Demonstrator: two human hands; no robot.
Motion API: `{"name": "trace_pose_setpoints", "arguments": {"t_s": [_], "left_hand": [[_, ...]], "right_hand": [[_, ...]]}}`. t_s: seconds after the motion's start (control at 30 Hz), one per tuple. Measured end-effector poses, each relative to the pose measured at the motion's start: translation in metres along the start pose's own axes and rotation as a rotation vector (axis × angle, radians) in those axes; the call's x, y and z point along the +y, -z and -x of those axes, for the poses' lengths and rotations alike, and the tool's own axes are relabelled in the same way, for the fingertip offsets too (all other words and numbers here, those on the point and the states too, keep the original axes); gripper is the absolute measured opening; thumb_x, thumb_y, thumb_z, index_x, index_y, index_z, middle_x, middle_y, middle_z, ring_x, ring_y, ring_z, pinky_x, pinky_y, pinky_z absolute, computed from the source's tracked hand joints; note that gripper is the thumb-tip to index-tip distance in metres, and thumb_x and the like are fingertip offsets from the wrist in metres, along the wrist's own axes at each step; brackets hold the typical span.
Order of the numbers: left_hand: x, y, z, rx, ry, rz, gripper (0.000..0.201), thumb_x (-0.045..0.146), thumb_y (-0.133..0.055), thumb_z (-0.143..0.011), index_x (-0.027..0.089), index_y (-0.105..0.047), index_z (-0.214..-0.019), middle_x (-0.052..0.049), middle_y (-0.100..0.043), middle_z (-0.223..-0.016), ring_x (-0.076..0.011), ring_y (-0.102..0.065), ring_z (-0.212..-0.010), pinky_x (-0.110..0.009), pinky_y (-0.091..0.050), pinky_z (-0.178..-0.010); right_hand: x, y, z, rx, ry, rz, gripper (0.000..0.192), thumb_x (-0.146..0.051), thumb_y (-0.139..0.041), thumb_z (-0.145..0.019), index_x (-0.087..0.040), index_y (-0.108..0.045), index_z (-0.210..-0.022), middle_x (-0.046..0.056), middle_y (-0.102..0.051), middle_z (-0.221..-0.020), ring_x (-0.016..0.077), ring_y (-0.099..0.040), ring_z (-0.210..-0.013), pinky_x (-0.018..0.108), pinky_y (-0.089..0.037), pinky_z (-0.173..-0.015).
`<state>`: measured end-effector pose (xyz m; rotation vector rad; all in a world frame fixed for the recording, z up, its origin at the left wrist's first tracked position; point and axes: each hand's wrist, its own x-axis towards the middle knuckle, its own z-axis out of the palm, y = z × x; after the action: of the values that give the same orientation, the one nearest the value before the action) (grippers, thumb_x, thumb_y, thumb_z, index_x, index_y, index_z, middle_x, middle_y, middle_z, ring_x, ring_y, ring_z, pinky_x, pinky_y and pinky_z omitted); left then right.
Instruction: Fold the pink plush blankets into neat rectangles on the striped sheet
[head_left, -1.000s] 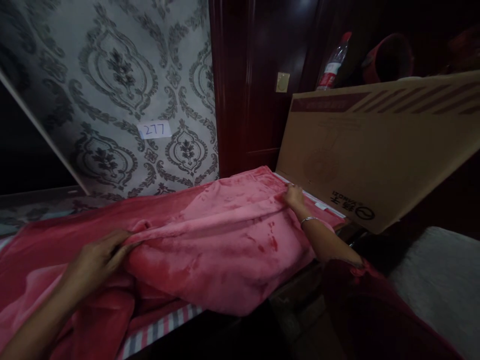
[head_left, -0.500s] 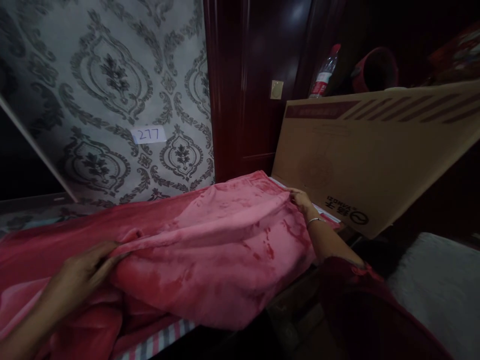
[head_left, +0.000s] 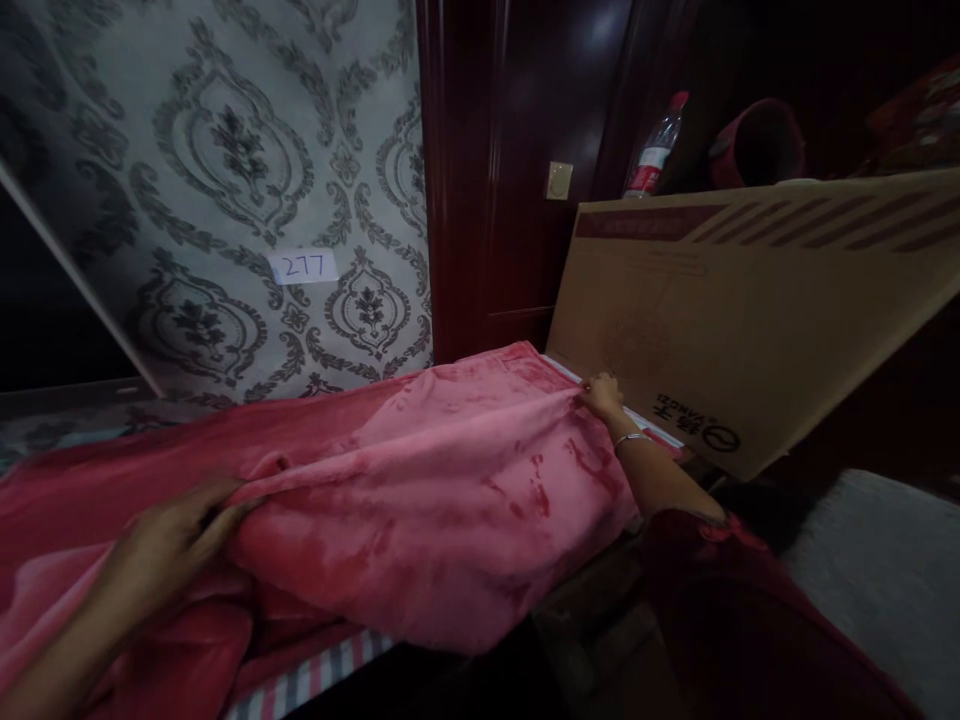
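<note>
A big plush pink-red fleece blanket (head_left: 420, 490) fills the lower left, spread over a bed and spilling past its near edge, where a strip of red-and-white striped sheet (head_left: 315, 675) peeks out underneath. Behind it stands a grey damask-patterned wall (head_left: 225, 150), tight against the bed's far side, so no room there. To the right a large flat brown cardboard box (head_left: 750, 310) leans at a slant, its lower edge just beside the blanket's far corner, hemming that side in. Between wall and box rises a dark red wooden door frame (head_left: 487, 170).

The left hand (head_left: 176, 540) is closed on a fold of the blanket near its front edge, fingers curled into the fabric. The right hand (head_left: 600, 395), a thin silver bangle (head_left: 631, 439) on its wrist, pinches the blanket's far corner right against the box.

Small stuff now: a white paper label reading 277 (head_left: 304, 266) on the wall, a clear plastic bottle with a red label (head_left: 651, 150) behind the box. The right foreground is too dark to read; the box runs off frame.
</note>
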<state>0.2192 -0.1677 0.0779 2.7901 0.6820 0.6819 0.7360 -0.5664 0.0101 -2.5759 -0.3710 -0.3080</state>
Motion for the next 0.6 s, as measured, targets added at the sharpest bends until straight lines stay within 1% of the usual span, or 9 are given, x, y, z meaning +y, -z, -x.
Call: {"name": "trace_pose_setpoints", "arguments": {"t_s": [0.03,0.1,0.2,0.3,0.43,0.5,0.53,0.6], "left_hand": [[0.002,0.000,0.000,-0.009,0.012,-0.013,0.065,0.065,-0.041,-0.081,0.020,-0.077,-0.109,-0.009,-0.079,-0.108,-0.0301,-0.074,-0.096,-0.033,-0.056,-0.080],[0.007,0.000,-0.001,-0.025,0.029,-0.031,0.062,0.062,-0.041,-0.082,0.019,-0.076,-0.111,-0.010,-0.079,-0.107,-0.0299,-0.073,-0.097,-0.032,-0.054,-0.081],[0.012,-0.001,0.000,-0.045,0.035,-0.032,0.059,0.060,-0.042,-0.084,0.019,-0.076,-0.109,-0.009,-0.079,-0.104,-0.0278,-0.073,-0.096,-0.029,-0.052,-0.082],[0.015,0.000,0.002,-0.045,0.027,-0.031,0.059,0.061,-0.041,-0.085,0.019,-0.075,-0.110,-0.009,-0.079,-0.105,-0.0273,-0.073,-0.095,-0.028,-0.051,-0.079],[0.015,-0.001,0.005,-0.052,0.039,-0.031,0.058,0.061,-0.040,-0.087,0.020,-0.075,-0.111,-0.008,-0.079,-0.104,-0.0265,-0.073,-0.096,-0.028,-0.050,-0.080],[0.016,-0.002,0.004,-0.048,0.037,-0.023,0.060,0.062,-0.040,-0.086,0.020,-0.074,-0.112,-0.008,-0.078,-0.108,-0.0268,-0.072,-0.099,-0.028,-0.049,-0.081],[0.017,-0.002,0.003,-0.048,0.034,-0.021,0.061,0.062,-0.039,-0.086,0.020,-0.074,-0.113,-0.009,-0.078,-0.110,-0.0273,-0.072,-0.100,-0.028,-0.050,-0.082],[0.020,-0.001,0.002,-0.060,0.033,-0.030,0.063,0.063,-0.039,-0.085,0.018,-0.074,-0.112,-0.010,-0.078,-0.111,-0.0285,-0.072,-0.100,-0.030,-0.050,-0.083]], "right_hand": [[-0.001,-0.002,0.002,-0.001,0.003,0.046,0.025,-0.018,-0.064,-0.077,-0.018,-0.080,-0.096,0.018,-0.062,-0.123,0.0359,-0.051,-0.120,0.045,-0.046,-0.097],[-0.005,-0.007,0.005,-0.020,0.024,0.120,0.026,-0.017,-0.063,-0.079,-0.018,-0.080,-0.098,0.020,-0.059,-0.128,0.0378,-0.048,-0.124,0.048,-0.044,-0.099],[-0.012,-0.015,0.008,-0.073,0.050,0.192,0.029,-0.016,-0.059,-0.081,-0.016,-0.080,-0.102,0.022,-0.060,-0.127,0.0378,-0.049,-0.123,0.047,-0.044,-0.099],[-0.017,-0.018,0.009,-0.125,0.047,0.235,0.033,-0.017,-0.058,-0.082,-0.015,-0.079,-0.107,0.024,-0.063,-0.125,0.0388,-0.053,-0.122,0.049,-0.045,-0.098],[-0.023,-0.012,0.008,-0.196,0.055,0.267,0.032,-0.017,-0.062,-0.081,-0.019,-0.079,-0.108,0.023,-0.066,-0.124,0.0428,-0.051,-0.127,0.057,-0.045,-0.099],[-0.030,-0.006,0.006,-0.247,0.083,0.263,0.035,-0.015,-0.065,-0.079,-0.021,-0.079,-0.111,0.021,-0.068,-0.123,0.0434,-0.051,-0.129,0.060,-0.044,-0.101],[-0.034,-0.003,0.006,-0.280,0.109,0.252,0.038,-0.015,-0.066,-0.079,-0.023,-0.078,-0.114,0.019,-0.069,-0.124,0.0422,-0.053,-0.128,0.059,-0.044,-0.101],[-0.046,0.000,0.011,-0.358,0.192,0.207,0.046,-0.016,-0.069,-0.078,-0.025,-0.074,-0.123,0.015,-0.068,-0.129,0.0364,-0.058,-0.124,0.051,-0.047,-0.103]]}}
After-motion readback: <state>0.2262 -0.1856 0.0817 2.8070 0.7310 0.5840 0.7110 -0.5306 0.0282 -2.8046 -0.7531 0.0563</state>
